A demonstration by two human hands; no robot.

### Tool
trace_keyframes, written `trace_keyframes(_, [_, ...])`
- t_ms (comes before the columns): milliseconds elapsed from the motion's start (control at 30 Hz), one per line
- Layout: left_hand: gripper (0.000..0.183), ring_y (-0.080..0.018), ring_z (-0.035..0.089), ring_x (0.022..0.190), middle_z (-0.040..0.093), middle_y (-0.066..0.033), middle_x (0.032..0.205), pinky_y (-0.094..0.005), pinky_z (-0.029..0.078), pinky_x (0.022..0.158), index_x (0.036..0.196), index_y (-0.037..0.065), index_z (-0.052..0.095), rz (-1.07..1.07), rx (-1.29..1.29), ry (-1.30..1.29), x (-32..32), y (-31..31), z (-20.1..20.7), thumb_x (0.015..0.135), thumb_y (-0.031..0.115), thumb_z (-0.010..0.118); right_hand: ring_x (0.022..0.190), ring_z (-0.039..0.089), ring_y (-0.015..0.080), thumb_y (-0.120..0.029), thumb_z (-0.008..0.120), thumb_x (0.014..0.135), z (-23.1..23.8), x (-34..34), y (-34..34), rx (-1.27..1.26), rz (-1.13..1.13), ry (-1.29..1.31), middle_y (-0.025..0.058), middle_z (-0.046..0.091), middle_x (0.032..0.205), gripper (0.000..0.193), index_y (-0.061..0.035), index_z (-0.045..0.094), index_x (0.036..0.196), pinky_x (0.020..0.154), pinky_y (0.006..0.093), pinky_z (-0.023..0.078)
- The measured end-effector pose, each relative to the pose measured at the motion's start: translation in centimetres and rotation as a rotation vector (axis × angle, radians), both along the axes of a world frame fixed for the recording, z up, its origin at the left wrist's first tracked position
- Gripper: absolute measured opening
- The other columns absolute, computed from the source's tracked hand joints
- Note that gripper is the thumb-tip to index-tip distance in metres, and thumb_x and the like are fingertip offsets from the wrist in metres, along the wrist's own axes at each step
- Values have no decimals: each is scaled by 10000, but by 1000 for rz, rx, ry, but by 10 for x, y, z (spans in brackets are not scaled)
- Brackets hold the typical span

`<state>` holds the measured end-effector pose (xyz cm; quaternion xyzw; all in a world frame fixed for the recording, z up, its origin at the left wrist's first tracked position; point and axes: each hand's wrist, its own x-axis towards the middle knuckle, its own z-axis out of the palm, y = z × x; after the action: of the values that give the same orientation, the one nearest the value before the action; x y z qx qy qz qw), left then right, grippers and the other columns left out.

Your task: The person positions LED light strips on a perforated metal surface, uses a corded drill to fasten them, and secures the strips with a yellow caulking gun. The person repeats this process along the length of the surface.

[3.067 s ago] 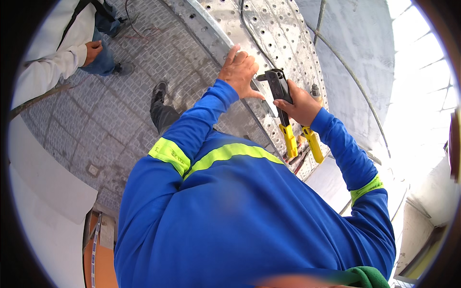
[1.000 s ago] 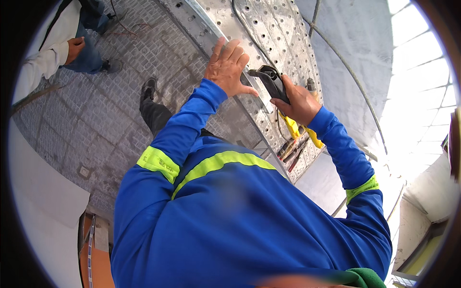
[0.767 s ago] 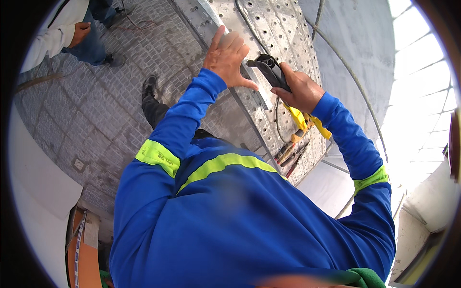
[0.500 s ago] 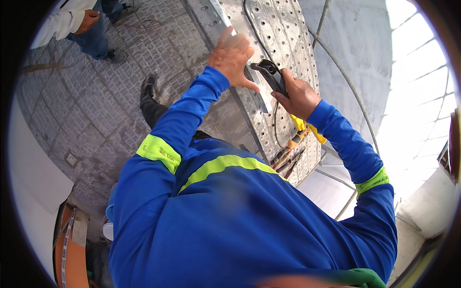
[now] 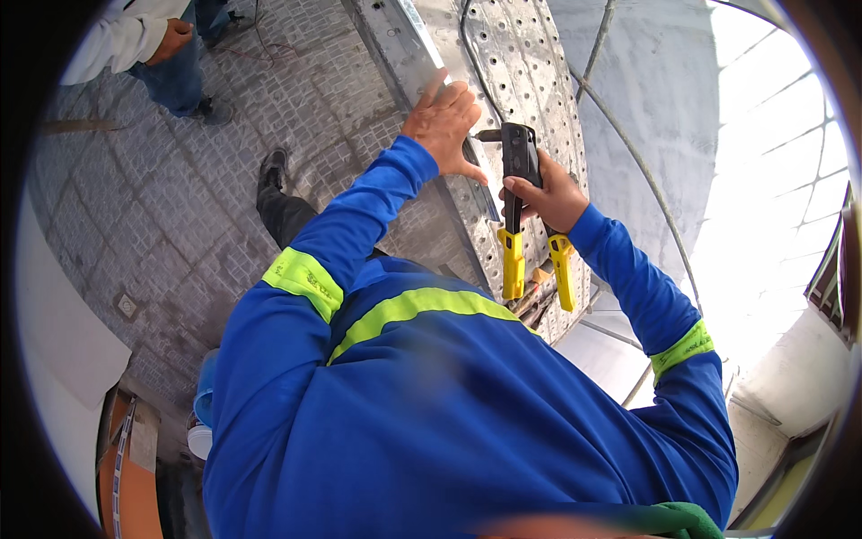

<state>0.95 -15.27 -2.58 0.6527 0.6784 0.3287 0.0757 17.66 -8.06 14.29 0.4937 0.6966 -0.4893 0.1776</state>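
Observation:
A hand riveter [image 5: 520, 153] with a black head and yellow-gripped handles is held in my right hand [image 5: 557, 193], fingers wrapped round its body. The handles stand spread apart, pointing back toward me. Its nose points left at a shiny metal profile [image 5: 418, 27], near my left thumb; whether it touches is hard to tell. My left hand [image 5: 444, 128] lies over that profile with the thumb stretched out, partly covering it. Under the profile is a perforated metal plank [image 5: 563, 108].
A black cable [image 5: 467, 40] runs along the plank, and tools [image 5: 537, 292] lie at its near end. Rods [image 5: 642, 162] cross the right side. Another person's hand [image 5: 173, 40] shows at upper left, over the paved floor [image 5: 206, 207]. A blue bucket [image 5: 206, 386] stands at lower left.
My right hand has turned the riveter so that its nose points left and its yellow handles show, spread apart. My left hand has shifted slightly to the right and nearer.

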Motion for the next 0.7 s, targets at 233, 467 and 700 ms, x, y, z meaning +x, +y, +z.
trace_keyframes(233, [1005, -242, 394, 1426, 594, -67, 1224, -510, 15, 1304, 1151, 70, 658, 2, 32, -16, 0, 0, -3, 523, 847, 770, 745, 679, 440, -250, 736, 948, 8, 3, 4, 564, 806, -198, 239, 682, 852, 528, 26, 449, 1294, 674, 473, 551])
trace_keyframes(467, [1008, -246, 393, 1426, 595, -77, 1235, -509, 19, 1302, 1147, 65, 662, -4, 7, -18, 0, 1, -2, 526, 853, 764, 795, 739, 286, -317, 767, 950, -5, 2, -15, 145, 51, -58, 201, 704, 921, 599, 26, 436, 1312, 710, 446, 576])
trace_keyframes(700, [970, -240, 404, 1406, 595, -73, 1221, -516, 30, 1299, 1133, 69, 655, -2, 10, 30, -1, 1, -3, 547, 833, 774, 763, 679, 463, -271, 729, 948, 9, -5, -1, 496, 761, -283, 267, 668, 819, 514, 7, 444, 1273, 669, 502, 547])
